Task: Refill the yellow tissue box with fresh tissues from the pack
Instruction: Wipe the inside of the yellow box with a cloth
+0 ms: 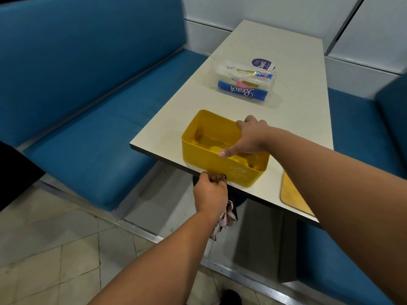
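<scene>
The yellow tissue box [198,148] stands open and without tissues at the near left corner of the cream table [297,119]. My right hand [248,135] grips the box's right rim, thumb inside and fingers over the outer wall. At the table's near edge, just in front of the box, my left hand [210,193] is curled round a patterned cloth [224,219] that hangs down below it. Farther up the table lies the tissue pack [242,81], clear plastic with blue "Reach" labels, its wrapper loose at the far end.
A purple round item [262,63] lies behind the pack. A tan flat lid or board [293,194] lies at the table's near right edge. Blue benches [88,106] flank the table on both sides. Tiled floor lies below.
</scene>
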Motion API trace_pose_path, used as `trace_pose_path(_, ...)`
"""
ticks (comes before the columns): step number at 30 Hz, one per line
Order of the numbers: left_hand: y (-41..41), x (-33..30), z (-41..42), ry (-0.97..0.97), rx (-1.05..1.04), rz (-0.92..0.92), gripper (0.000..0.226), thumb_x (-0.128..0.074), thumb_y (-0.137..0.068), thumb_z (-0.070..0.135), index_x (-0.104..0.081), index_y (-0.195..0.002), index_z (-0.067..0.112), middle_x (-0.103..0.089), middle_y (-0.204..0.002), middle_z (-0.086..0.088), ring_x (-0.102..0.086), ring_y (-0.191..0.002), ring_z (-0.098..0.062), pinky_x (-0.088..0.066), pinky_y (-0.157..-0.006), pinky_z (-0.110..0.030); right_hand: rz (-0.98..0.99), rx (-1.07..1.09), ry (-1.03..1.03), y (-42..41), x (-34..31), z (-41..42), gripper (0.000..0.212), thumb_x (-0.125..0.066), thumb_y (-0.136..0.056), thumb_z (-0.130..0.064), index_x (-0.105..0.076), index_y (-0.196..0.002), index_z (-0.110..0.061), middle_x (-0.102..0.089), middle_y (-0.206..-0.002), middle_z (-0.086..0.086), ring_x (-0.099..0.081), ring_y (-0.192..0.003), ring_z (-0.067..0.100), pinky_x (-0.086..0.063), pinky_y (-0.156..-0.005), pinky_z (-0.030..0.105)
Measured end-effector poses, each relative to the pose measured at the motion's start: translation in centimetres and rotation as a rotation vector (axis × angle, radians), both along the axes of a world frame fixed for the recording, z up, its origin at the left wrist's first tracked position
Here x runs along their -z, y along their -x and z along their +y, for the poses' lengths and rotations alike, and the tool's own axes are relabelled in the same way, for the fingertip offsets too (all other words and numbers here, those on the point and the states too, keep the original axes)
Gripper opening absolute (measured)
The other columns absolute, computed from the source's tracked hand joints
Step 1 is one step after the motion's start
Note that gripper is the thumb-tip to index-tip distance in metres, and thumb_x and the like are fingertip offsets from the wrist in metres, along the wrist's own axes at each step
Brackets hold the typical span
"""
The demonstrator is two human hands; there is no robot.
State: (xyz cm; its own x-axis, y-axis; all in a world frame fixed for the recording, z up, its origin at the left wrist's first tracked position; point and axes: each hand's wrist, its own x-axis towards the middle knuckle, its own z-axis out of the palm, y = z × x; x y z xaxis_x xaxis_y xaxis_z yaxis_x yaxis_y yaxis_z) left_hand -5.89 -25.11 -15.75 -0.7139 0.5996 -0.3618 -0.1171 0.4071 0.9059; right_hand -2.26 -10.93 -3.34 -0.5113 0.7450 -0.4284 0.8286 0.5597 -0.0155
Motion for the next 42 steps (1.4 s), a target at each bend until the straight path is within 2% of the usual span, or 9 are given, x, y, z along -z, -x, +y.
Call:
trace_pose_path(5,1.7,0.2,-0.1,-0.012,-0.080,0.005,0.011,-0.063,-0.093,0.026,-0.055,-0.094,0.018,-0.062,-0.085,0.002,-0.059,-0.079,-0.016,-0.043,-0.059,-0.027,-0.001,-0.003,-0.006,-0.1,0.1,0.0,0.119,-0.061,-0.061,-0.083,-0.017,-0.153,-0.023,-0.022,-0.154,0.010,-0.026,-0.138,0.038,-0.035,-0.106,0.052)
trace_pose_path(9,2.3,0.2,-0.2,0.006,-0.002,0.048,0.010,-0.063,-0.092,0.026,-0.056,-0.094,0.018,-0.063,-0.084,0.002,-0.060,-0.079,-0.016,-0.050,-0.066,-0.032,-0.006,-0.006,-0.006,0.0,0.1,0.1,0.118,-0.061,-0.062,-0.082,-0.017,-0.153,-0.023,-0.022,-0.154,0.010,-0.027,-0.138,0.038,-0.035,-0.106,0.052)
trace_pose_path(15,6.0,-0.9,-0.6,0.028,-0.206,0.099,0.009,-0.056,-0.097,0.023,-0.054,-0.094,0.015,-0.057,-0.086,0.000,-0.053,-0.075,-0.010,-0.039,-0.055,-0.025,-0.010,-0.003,0.001,0.0,0.1,0.2,0.118,-0.061,-0.062,-0.082,-0.016,-0.154,-0.024,-0.022,-0.154,0.009,-0.027,-0.138,0.038,-0.036,-0.105,0.052)
trace_pose_path(20,5.1,-2.2,-0.9,-0.098,-0.145,0.130,0.010,-0.057,-0.096,0.027,-0.054,-0.093,0.018,-0.059,-0.086,0.001,-0.057,-0.079,-0.013,-0.044,-0.060,-0.027,-0.015,-0.012,-0.012,0.1,0.1,0.2,0.118,-0.061,-0.061,-0.083,-0.017,-0.153,-0.024,-0.024,-0.153,0.010,-0.028,-0.137,0.038,-0.037,-0.105,0.052)
trace_pose_path(25,6.4,-3.4,-0.9,-0.130,-0.273,0.121,0.012,-0.059,-0.096,0.024,-0.055,-0.097,0.013,-0.058,-0.085,0.002,-0.054,-0.071,-0.008,-0.039,-0.054,-0.021,-0.010,-0.011,-0.004,0.1,0.1,0.2,0.118,-0.061,-0.061,-0.082,-0.016,-0.154,-0.024,-0.024,-0.153,0.010,-0.029,-0.137,0.038,-0.037,-0.105,0.052)
trace_pose_path(28,5.7,-3.7,-0.8,-0.198,-0.216,0.142,0.013,-0.061,-0.095,0.027,-0.054,-0.095,0.016,-0.061,-0.086,0.001,-0.058,-0.074,-0.011,-0.045,-0.057,-0.024,-0.007,-0.015,-0.007,0.1,0.2,0.3,0.118,-0.061,-0.061,-0.082,-0.016,-0.154,-0.024,-0.024,-0.153,0.010,-0.029,-0.137,0.038,-0.037,-0.105,0.052)
trace_pose_path(33,4.9,-2.4,-2.2,-0.057,-0.055,0.135,0.015,-0.060,-0.096,0.030,-0.056,-0.096,0.015,-0.060,-0.086,0.001,-0.056,-0.078,-0.011,-0.040,-0.058,-0.026,-0.002,-0.074,-0.046,-0.6,0.4,0.2,0.122,-0.053,-0.061,-0.088,-0.013,-0.155,-0.020,-0.021,-0.155,0.010,-0.025,-0.139,0.037,-0.035,-0.108,0.053)
trace_pose_path(39,3.3,-1.2,-3.4,-0.037,-0.018,0.131,0.012,-0.064,-0.094,0.029,-0.057,-0.090,0.019,-0.064,-0.087,0.001,-0.061,-0.081,-0.014,-0.049,-0.066,-0.033,0.171,-0.177,-0.085,-2.9,1.8,0.0,0.130,-0.039,-0.054,-0.093,-0.003,-0.155,-0.020,-0.010,-0.161,0.006,-0.013,-0.145,0.033,-0.021,-0.116,0.051)
trace_pose_path(42,2.7,-1.2,-3.2,-0.055,-0.014,0.121,0.012,-0.063,-0.094,0.028,-0.056,-0.089,0.019,-0.064,-0.087,0.000,-0.061,-0.079,-0.012,-0.047,-0.061,-0.029,0.200,-0.240,-0.116,-3.6,2.8,0.5,0.129,-0.034,-0.055,-0.096,-0.005,-0.156,-0.020,-0.005,-0.163,0.004,-0.008,-0.148,0.029,-0.013,-0.119,0.047)
